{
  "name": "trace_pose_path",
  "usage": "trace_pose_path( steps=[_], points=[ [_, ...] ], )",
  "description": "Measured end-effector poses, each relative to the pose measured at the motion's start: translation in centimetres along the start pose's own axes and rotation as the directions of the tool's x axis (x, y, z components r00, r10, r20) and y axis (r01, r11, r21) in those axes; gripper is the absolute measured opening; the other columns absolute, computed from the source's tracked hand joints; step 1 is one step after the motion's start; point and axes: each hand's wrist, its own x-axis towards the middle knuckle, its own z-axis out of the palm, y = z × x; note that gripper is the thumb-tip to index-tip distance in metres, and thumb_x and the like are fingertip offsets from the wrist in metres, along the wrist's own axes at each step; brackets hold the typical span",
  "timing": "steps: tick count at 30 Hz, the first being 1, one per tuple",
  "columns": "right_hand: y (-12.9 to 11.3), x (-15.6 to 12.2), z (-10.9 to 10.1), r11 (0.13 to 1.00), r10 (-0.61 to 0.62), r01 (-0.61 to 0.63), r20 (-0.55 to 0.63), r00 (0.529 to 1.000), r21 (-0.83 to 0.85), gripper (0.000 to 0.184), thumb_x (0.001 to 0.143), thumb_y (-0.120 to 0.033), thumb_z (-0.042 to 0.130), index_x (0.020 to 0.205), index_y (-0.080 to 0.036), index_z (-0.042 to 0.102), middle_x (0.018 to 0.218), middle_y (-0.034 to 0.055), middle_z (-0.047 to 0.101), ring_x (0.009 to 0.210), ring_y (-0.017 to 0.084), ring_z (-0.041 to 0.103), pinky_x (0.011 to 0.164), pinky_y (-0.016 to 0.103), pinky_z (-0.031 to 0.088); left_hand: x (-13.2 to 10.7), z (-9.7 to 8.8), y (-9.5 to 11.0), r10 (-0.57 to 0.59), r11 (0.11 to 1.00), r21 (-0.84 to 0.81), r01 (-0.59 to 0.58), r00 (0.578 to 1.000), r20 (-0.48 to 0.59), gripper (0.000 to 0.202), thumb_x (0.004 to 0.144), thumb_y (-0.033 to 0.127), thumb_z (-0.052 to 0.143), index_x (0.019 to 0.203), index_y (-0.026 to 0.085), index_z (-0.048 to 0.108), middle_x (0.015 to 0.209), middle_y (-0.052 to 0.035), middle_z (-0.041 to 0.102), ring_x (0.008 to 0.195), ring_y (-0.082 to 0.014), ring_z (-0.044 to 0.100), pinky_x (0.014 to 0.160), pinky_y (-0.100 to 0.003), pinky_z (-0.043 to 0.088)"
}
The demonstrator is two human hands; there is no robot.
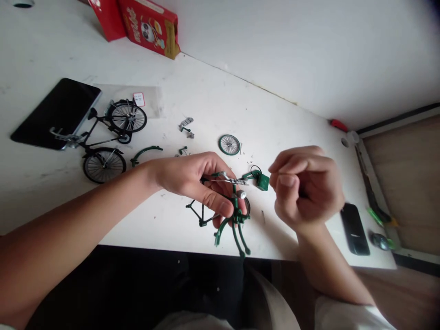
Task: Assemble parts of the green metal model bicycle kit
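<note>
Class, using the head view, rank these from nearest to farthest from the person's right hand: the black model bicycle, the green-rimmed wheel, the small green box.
From the right hand:
1. Small green box: just left of the fingertips in view.
2. Green-rimmed wheel: farther left, toward the wall.
3. Black model bicycle: far left, overlapping the dark flat device.

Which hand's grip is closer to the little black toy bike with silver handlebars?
Left. The left hand's grip, holding the thin green toy-bike frame, is right of the black bike in this picture; the right hand's grip is farther right, beyond the green frame.
</note>
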Motion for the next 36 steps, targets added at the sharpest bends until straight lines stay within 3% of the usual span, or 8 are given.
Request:
trace_pose_path(
  steps=[3, 8, 16, 21, 26, 28, 31, 36],
  points=[
    [0.9, -0.7, 0.6, 0.982, 0.168, -0.157, -0.106, 0.980, 0.100, 0.003, 0.097, -0.024, 0.071, 0.096, -0.024, 0.068, 0.084, 0.0027, 0.072, 0.059, 0.011, 0.060, 0.042, 0.026, 0.040, 0.0, -0.1, 0.3, 0.054, 0.987, 0.158, -0.039, 0.994, -0.093, 0.020, 0.088, 0.024, 0.085, 0.108, 0.022, 0.086, 0.095, -0.0104, 0.084, 0.081, -0.0216, 0.081, 0.071, -0.025, 0.065],
    [2.1, -1.8, 1.0, 0.916, 0.378, -0.368, -0.043, 0.925, 0.158, 0.008, 0.089, -0.025, 0.081, 0.088, -0.021, 0.074, 0.077, 0.0018, 0.076, 0.051, 0.008, 0.056, 0.044, 0.026, 0.039, 0.3, -0.1, 0.6, 0.106, 0.944, 0.325, -0.053, 0.983, -0.147, 0.022, 0.086, 0.025, 0.087, 0.108, 0.020, 0.086, 0.090, -0.0103, 0.083, 0.080, -0.0196, 0.079, 0.070, -0.023, 0.061],
    [3.8, -2.0, 1.2, 0.941, 0.271, -0.271, 0.032, 0.962, 0.204, 0.014, 0.084, -0.022, 0.082, 0.098, -0.024, 0.084, 0.082, 0.0024, 0.080, 0.050, 0.007, 0.037, 0.045, 0.028, 0.031, -0.1, 0.7, 0.3, 0.196, 0.878, 0.476, -0.049, 0.944, -0.265, 0.024, 0.088, 0.031, 0.085, 0.111, 0.023, 0.085, 0.103, -0.0099, 0.083, 0.095, -0.0242, 0.078, 0.086, -0.036, 0.064],
    [3.9, -2.2, 1.3, 0.945, 0.202, -0.220, 0.097, 0.975, 0.242, 0.014, 0.087, -0.021, 0.081, 0.099, -0.024, 0.086, 0.092, 0.0044, 0.082, 0.053, 0.006, 0.043, 0.049, 0.028, 0.036, -1.7, 2.9, -2.1, 0.329, 0.853, 0.518, -0.067, 0.840, -0.432, 0.023, 0.092, 0.031, 0.081, 0.112, 0.020, 0.082, 0.113, -0.0109, 0.081, 0.109, -0.0240, 0.075, 0.101, -0.036, 0.059],
    [3.7, -2.4, 1.6, 0.913, 0.337, -0.356, 0.126, 0.933, 0.198, 0.011, 0.089, -0.029, 0.082, 0.096, -0.021, 0.085, 0.065, -0.0013, 0.070, 0.050, 0.007, 0.037, 0.048, 0.027, 0.032, -2.7, 5.3, -4.0, 0.426, 0.853, 0.518, -0.062, 0.657, -0.622, 0.024, 0.091, 0.030, 0.083, 0.111, 0.017, 0.081, 0.113, -0.0114, 0.079, 0.108, -0.0227, 0.073, 0.098, -0.032, 0.058],
    [3.4, -2.3, 1.7, 0.888, 0.371, -0.393, 0.133, 0.919, 0.238, 0.015, 0.088, -0.033, 0.083, 0.096, -0.020, 0.084, 0.068, 0.0001, 0.072, 0.050, 0.006, 0.039, 0.047, 0.027, 0.031, -2.7, 5.8, -4.2, 0.463, 0.841, 0.537, -0.063, 0.597, -0.655, 0.025, 0.090, 0.030, 0.083, 0.112, 0.017, 0.081, 0.113, -0.0114, 0.078, 0.105, -0.0218, 0.072, 0.094, -0.031, 0.058],
    [2.9, -1.8, 1.6, 0.848, 0.391, -0.408, 0.120, 0.912, 0.337, 0.021, 0.085, -0.038, 0.087, 0.092, -0.019, 0.083, 0.085, 0.0053, 0.081, 0.052, 0.006, 0.044, 0.045, 0.026, 0.032, -2.4, 5.9, -4.2, 0.475, 0.838, 0.541, -0.067, 0.577, -0.665, 0.027, 0.089, 0.031, 0.084, 0.113, 0.017, 0.081, 0.113, -0.0113, 0.078, 0.100, -0.0209, 0.072, 0.088, -0.029, 0.057],
    [2.6, -1.2, 1.0, 0.831, 0.395, -0.389, 0.072, 0.916, 0.397, 0.024, 0.083, -0.042, 0.090, 0.089, -0.020, 0.081, 0.077, 0.0030, 0.076, 0.053, 0.007, 0.049, 0.045, 0.026, 0.036, -2.2, 5.6, -4.1, 0.431, 0.874, 0.479, -0.080, 0.580, -0.691, 0.033, 0.085, 0.035, 0.087, 0.112, 0.017, 0.081, 0.114, -0.0118, 0.079, 0.097, -0.0208, 0.073, 0.081, -0.028, 0.058]
  ],
)
